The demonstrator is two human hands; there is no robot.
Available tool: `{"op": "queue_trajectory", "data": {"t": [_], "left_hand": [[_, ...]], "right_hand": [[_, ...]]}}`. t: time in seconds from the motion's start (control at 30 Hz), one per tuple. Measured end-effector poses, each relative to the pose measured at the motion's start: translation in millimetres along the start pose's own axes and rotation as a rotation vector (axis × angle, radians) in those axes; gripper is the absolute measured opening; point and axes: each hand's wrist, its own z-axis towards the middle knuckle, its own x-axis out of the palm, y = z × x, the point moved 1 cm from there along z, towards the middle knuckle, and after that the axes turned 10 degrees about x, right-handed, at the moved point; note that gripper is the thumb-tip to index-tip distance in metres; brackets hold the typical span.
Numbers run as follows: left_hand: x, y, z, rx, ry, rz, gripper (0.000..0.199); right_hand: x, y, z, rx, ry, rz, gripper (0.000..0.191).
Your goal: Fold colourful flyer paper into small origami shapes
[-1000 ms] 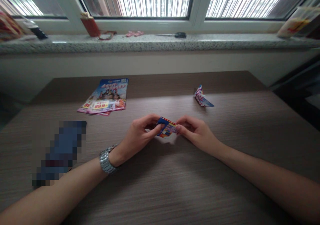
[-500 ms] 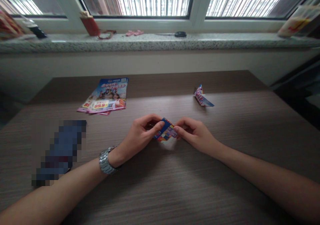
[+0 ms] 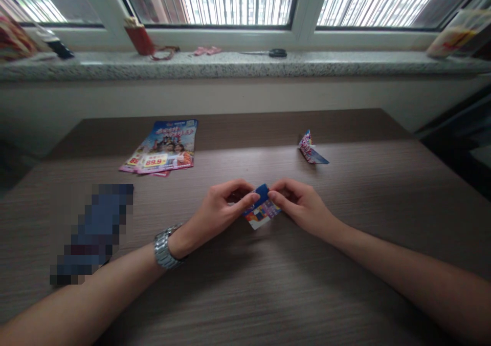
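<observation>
A small folded piece of printed paper [image 3: 263, 213], blue at the top with a colourful pattern and a pale lower corner, is held between my hands above the table [image 3: 245, 295]. My left hand [image 3: 230, 202] pinches its left side, thumb on the near face. My right hand [image 3: 297, 200] grips its upper right edge between thumb and fingers. Some fingertips behind the paper are hidden. Farther back to the right lies a folded paper figure [image 3: 309, 149] with pointed ends, in similar printed colours.
Several printed flyers [image 3: 169, 149] lie stacked at the back left. A pixelated dark blue object [image 3: 95, 233] is beside my left forearm. On the stone windowsill [image 3: 215, 69] are scissors [image 3: 276, 52], pink pieces [image 3: 207, 50] and a red container [image 3: 139, 38].
The folded paper has turned in my hands, with its pale corner now pointing down. Both hands have shifted slightly, and my left thumb has moved to the right.
</observation>
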Motion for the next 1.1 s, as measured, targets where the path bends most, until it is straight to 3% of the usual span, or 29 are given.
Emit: {"op": "queue_trajectory", "data": {"t": [0.23,0.47,0.8,1.1], "left_hand": [[-5.7,1,0,-0.017,-0.048,0.040,0.031],[-6.7,0,2,-0.028,-0.088,0.055,0.032],[-8.4,4,1,0.033,0.033,0.199,0.026],[-9.5,11,2,0.008,0.027,0.182,0.026]], "right_hand": [[-9,-8,8,-0.008,-0.153,0.020,0.030],[-7,-8,7,0.022,-0.111,0.065,0.027],[-6,-3,8,0.092,-0.065,0.074,0.031],[-11,-5,10,0.105,-0.033,0.010,0.036]]}}
